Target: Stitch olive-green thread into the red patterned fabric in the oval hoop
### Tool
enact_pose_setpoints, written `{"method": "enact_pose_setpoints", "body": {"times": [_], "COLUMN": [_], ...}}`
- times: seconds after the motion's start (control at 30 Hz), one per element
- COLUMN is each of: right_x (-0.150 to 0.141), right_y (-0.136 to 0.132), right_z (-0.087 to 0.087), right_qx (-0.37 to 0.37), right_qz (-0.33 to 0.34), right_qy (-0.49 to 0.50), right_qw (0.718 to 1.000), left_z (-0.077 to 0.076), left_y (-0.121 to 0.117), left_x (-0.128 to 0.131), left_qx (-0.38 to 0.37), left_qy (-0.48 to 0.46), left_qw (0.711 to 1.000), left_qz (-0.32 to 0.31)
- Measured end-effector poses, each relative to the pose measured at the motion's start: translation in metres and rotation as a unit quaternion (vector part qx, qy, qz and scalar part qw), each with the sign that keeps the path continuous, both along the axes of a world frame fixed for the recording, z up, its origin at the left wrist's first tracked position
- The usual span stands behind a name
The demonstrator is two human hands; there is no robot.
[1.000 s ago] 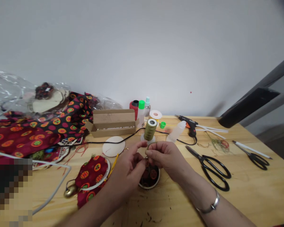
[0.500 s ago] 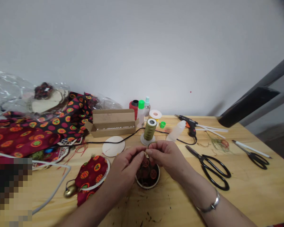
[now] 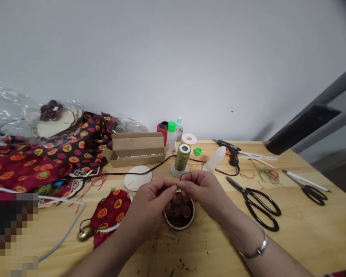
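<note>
My left hand (image 3: 150, 206) and my right hand (image 3: 203, 190) meet fingertip to fingertip over a small round disc (image 3: 179, 213) covered in dark red patterned fabric, which lies on the wooden table (image 3: 291, 246). Both hands pinch something very small between thumb and fingers; I cannot make out what it is. An olive-green thread spool (image 3: 182, 158) stands upright just behind my fingers. A silver bracelet (image 3: 258, 250) circles my right wrist.
A fabric-covered hoop piece with a brass bell (image 3: 109, 217) lies left of the disc. Black scissors (image 3: 258, 204), a second pair (image 3: 311, 190), a glue gun (image 3: 230, 152), bottles (image 3: 173, 134), an open cardboard box (image 3: 137, 149), a wooden disc (image 3: 137, 177) and piled patterned fabric (image 3: 31, 161) surround the hands.
My left hand's fingers have risen from the disc to meet the right fingertips; the disc has shifted slightly left. The right hand stays nearly in place.
</note>
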State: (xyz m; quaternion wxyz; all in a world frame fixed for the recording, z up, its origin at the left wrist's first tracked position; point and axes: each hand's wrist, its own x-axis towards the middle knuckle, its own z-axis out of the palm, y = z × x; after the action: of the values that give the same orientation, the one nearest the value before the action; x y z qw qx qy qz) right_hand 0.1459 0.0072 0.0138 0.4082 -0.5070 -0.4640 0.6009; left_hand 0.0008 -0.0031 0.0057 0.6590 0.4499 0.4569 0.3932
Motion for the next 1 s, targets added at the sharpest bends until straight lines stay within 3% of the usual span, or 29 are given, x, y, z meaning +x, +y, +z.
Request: {"method": "enact_pose_setpoints", "body": {"times": [0.2, 0.57, 1.0], "right_x": [0.0003, -0.0006, 0.0002], "right_y": [0.0, -0.0018, -0.0015], "right_z": [0.0007, 0.0057, 0.0035], "right_qx": [0.013, -0.003, -0.044], "right_qz": [0.002, -0.004, 0.004], "right_qy": [0.004, 0.033, 0.073], "right_qw": [1.0, 0.999, 0.996], "left_z": [-0.0062, -0.0037, -0.0024], "left_y": [0.0035, 0.0037, 0.0033], "left_x": [-0.0016, -0.0021, -0.0005], "left_qx": [-0.07, -0.138, -0.095], "left_qy": [-0.118, -0.179, -0.098], "left_qw": [0.99, 0.973, 0.991], "left_qz": [-0.023, -0.04, 0.008]}}
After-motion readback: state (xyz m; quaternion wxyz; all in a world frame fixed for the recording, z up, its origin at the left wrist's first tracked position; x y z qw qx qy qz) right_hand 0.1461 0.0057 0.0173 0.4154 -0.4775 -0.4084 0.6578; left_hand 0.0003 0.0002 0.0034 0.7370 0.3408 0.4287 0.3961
